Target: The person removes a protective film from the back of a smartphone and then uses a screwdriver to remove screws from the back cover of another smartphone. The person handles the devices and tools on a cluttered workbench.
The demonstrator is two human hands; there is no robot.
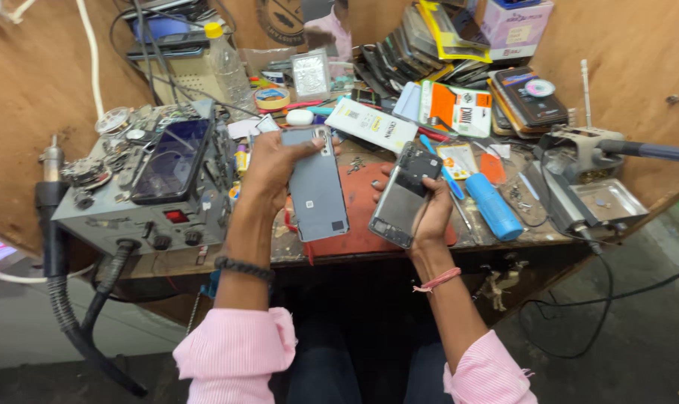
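Observation:
My left hand (268, 168) grips a grey phone back cover (317, 191) by its upper left edge, holding it above the red work mat (362, 202). My right hand (429, 213) holds an opened phone body (404, 194) with its inner parts showing, tilted a little to the right. The cover and the phone body hang side by side with a narrow gap between them. Both forearms come up from pink striped sleeves. A dark beaded band is on my left wrist, a pink thread on my right.
A grey rework station (148, 187) with a phone lying on top stands at the left, its black hose hanging off the front. A blue cylinder (495, 206), a white box (371, 124), stacked phone cases and a metal tray (609, 200) crowd the bench.

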